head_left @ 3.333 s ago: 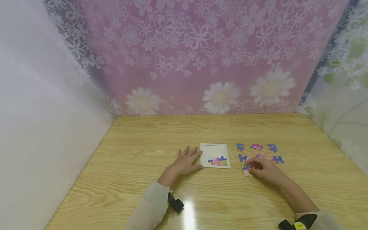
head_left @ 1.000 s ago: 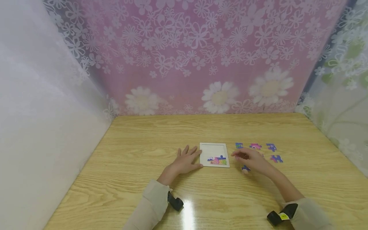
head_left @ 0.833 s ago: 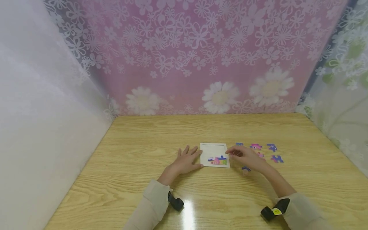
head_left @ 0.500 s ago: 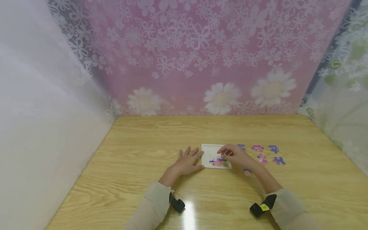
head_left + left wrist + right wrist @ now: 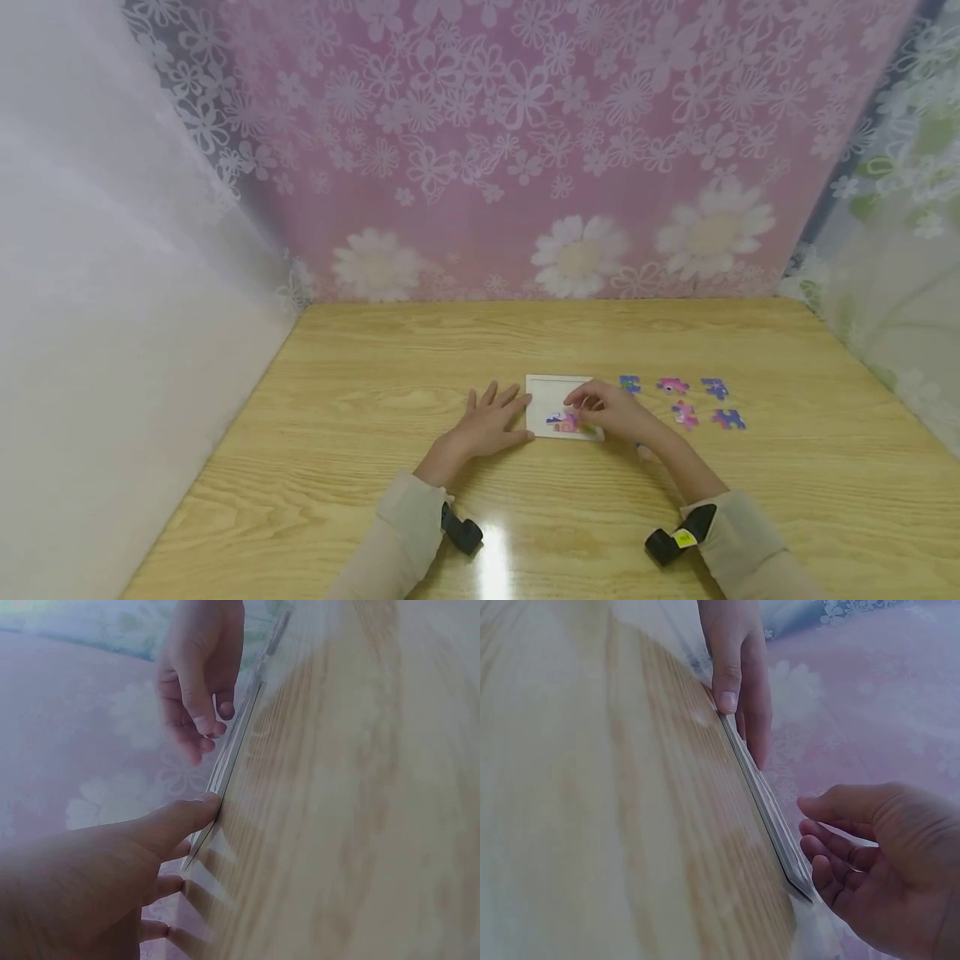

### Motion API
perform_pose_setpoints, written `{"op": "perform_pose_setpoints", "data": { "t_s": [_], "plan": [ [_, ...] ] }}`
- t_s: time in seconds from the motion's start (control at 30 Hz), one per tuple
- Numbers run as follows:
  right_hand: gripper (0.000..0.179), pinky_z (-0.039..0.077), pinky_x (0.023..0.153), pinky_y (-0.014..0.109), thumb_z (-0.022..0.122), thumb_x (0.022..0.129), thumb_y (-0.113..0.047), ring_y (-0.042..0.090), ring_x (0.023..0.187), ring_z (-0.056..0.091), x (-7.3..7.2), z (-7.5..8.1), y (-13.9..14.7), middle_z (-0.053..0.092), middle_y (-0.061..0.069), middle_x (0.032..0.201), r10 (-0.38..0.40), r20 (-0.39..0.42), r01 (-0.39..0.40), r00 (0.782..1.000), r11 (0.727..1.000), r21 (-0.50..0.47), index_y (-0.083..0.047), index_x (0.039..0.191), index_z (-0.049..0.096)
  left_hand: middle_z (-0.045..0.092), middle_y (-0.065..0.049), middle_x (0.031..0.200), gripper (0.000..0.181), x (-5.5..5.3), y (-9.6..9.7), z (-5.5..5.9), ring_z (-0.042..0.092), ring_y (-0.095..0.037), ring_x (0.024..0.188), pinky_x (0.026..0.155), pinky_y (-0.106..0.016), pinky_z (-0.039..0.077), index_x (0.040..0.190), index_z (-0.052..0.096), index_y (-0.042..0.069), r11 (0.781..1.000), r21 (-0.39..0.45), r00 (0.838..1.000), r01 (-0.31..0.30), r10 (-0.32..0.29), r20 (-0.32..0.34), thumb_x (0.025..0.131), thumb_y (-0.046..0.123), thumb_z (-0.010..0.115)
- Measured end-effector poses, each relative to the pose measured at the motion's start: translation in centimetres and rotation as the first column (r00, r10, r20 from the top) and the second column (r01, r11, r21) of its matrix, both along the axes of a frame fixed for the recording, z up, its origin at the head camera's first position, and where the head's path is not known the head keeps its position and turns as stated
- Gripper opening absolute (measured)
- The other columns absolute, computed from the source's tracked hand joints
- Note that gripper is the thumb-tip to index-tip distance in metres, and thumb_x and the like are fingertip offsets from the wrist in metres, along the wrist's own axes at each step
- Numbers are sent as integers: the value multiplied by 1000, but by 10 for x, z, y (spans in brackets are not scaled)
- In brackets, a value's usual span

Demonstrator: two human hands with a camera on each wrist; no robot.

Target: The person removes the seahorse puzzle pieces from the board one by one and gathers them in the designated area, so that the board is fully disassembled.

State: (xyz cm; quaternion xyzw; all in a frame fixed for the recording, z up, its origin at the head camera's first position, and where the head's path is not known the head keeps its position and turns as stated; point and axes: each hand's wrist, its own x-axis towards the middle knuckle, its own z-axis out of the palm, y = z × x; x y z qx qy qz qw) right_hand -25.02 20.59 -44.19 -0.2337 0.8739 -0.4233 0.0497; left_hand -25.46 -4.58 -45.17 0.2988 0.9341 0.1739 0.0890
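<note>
A square white puzzle tray [image 5: 546, 392] lies on the table, a few joined colourful puzzle pieces [image 5: 562, 422] at its lower right. My left hand [image 5: 483, 425] rests spread at the tray's left side, its thumb and a finger against the edge; the left wrist view shows this hand [image 5: 97, 870] at the thin tray edge [image 5: 217, 787]. Over the tray's right part, my right hand [image 5: 611, 410] holds its fingers bent in a pinch round a small puzzle piece, mostly hidden by the fingers. In the right wrist view this hand [image 5: 885, 855] is close above the tray.
Loose puzzle pieces lie right of the tray: a blue-green one [image 5: 628, 383], pink ones [image 5: 672, 386] [image 5: 683, 414] and blue ones [image 5: 715, 388] [image 5: 728, 418]. Another [image 5: 643, 452] is partly under the right wrist. A floral curtain [image 5: 480, 167] stands behind the wooden table [image 5: 405, 350].
My right hand has moved left from the loose pieces to above the tray's right part, pausing there over the last half second. The left hand has stayed beside the tray.
</note>
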Motion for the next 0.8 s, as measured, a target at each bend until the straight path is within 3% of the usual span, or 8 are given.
{"op": "perform_pose_setpoints", "data": {
  "t_s": [0.17,0.53,0.8],
  "plan": [
    [20,47,67,31,64,83,-3,18,79,55,1,-2,-1,58,4,88,-14,16,13,1000,1000,15,-5,103,65,17,-6,151,65,-1,1,-1,4,-36,136,102,-59,0,145,30,19,1000,-13,1000,1,-1,1,91,49,49],
    [25,41,56,24,67,83,-7,16,70,46,1,-5,-4,56,6,89,52,29,-53,998,999,10,0,107,62,17,-8,151,65,-1,0,3,4,-37,136,102,-59,0,145,30,18,1000,-2,1000,11,-11,-1,91,49,49],
    [25,42,64,26,63,84,0,17,76,44,4,-8,-5,53,7,92,92,-15,-92,996,996,20,2,109,63,18,-8,150,64,2,0,6,4,-37,136,102,-60,0,145,31,17,1000,-1,1000,15,-15,2,91,48,49]
  ]
}}
